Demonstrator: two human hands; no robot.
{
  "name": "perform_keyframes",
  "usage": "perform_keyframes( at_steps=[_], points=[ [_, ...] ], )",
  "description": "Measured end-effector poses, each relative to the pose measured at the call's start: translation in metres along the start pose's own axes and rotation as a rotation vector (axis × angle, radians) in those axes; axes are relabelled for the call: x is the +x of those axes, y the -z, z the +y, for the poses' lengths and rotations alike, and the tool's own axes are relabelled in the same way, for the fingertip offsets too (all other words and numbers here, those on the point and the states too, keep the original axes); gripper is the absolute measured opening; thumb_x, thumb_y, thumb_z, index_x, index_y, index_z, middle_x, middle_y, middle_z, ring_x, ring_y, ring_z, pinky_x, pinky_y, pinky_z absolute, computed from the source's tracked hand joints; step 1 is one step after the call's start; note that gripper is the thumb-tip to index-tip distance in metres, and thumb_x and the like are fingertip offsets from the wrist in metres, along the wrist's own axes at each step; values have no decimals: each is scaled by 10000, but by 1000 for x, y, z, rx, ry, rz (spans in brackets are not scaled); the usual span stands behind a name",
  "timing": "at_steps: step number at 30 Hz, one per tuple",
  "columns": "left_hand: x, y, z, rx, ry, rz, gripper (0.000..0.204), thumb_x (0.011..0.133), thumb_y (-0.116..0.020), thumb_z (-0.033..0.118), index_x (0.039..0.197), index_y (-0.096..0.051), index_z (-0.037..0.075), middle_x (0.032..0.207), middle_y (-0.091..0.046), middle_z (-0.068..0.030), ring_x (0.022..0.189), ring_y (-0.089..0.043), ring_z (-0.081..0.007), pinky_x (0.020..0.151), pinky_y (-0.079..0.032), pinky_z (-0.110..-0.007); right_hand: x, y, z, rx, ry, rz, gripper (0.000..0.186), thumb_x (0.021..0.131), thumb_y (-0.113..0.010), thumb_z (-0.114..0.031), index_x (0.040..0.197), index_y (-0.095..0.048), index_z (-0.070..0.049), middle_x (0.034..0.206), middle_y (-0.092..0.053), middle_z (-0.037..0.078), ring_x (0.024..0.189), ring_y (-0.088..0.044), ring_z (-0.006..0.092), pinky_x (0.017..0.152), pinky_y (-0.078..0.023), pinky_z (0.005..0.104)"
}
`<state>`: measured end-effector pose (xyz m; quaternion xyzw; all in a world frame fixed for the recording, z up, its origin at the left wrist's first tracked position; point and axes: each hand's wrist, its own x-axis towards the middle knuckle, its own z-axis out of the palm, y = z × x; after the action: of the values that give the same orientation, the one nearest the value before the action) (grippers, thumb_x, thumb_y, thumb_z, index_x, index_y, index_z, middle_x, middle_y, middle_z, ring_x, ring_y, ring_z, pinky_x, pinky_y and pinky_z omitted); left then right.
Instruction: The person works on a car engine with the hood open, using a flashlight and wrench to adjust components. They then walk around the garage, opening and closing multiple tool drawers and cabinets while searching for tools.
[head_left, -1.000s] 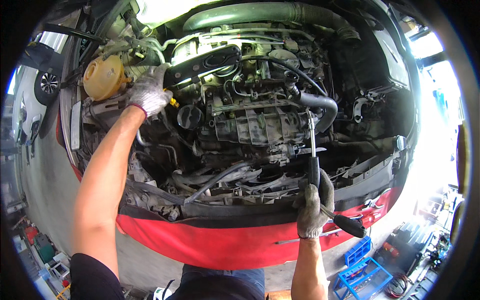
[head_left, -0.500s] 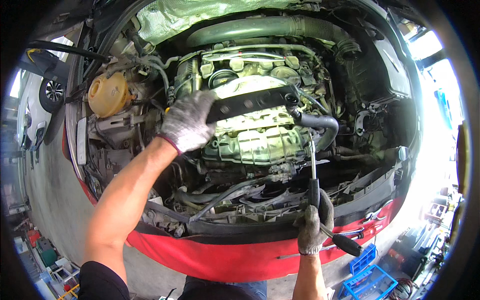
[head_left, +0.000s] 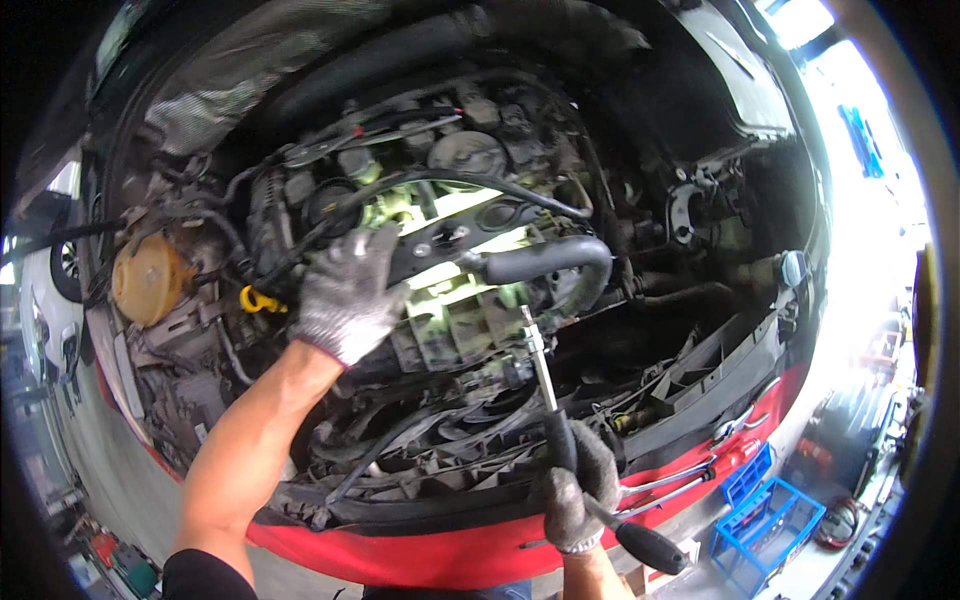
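My left hand (head_left: 350,285), in a grey knitted glove, grips the left end of a black bar-shaped work light (head_left: 430,252) low over the engine. Its glow falls on the engine top around the bar, and a black hose (head_left: 540,265) runs beside its right end. Lower right, my gloved right hand (head_left: 580,495) is closed around a black-handled driver (head_left: 558,440), whose shiny shaft and socket-like tip point up toward the engine. A second tool with a black handle (head_left: 650,548) sticks out of the same hand toward the lower right; its other end is hidden.
An amber coolant tank (head_left: 148,280) and a yellow dipstick loop (head_left: 262,300) are left of the engine. Several hand tools lie on the red front cover (head_left: 400,555), near pliers (head_left: 735,425). Blue crates (head_left: 765,540) stand on the floor at right.
The work light has come down onto the engine area, and the engine bay looks darker. The driver's tip sits further left in the picture; the whole view has shifted.
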<state>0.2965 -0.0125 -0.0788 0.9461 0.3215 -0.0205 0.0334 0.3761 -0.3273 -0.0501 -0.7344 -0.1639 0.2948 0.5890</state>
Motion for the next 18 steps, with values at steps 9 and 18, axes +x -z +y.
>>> perform_keyframes(
  at_steps=[9,18],
  points=[
    [-73,26,8,-317,-154,-358,139,860,-640,166,918,-689,50,915,-677,-121,789,-664,-311,688,-544,-427,17,5,-3,163,-139,7,649,847,-586,-611,900,-580,35,688,-544,54,564,-511,142,510,-384,278],
    [-98,-63,1,-364,-514,-408,169,842,-580,198,961,-638,93,769,-537,-140,664,-592,-341,514,-424,-483,46,20,-29,158,-282,-167,699,846,-531,-683,828,-563,14,658,-531,64,533,-534,148,496,-414,288]
  ],
)
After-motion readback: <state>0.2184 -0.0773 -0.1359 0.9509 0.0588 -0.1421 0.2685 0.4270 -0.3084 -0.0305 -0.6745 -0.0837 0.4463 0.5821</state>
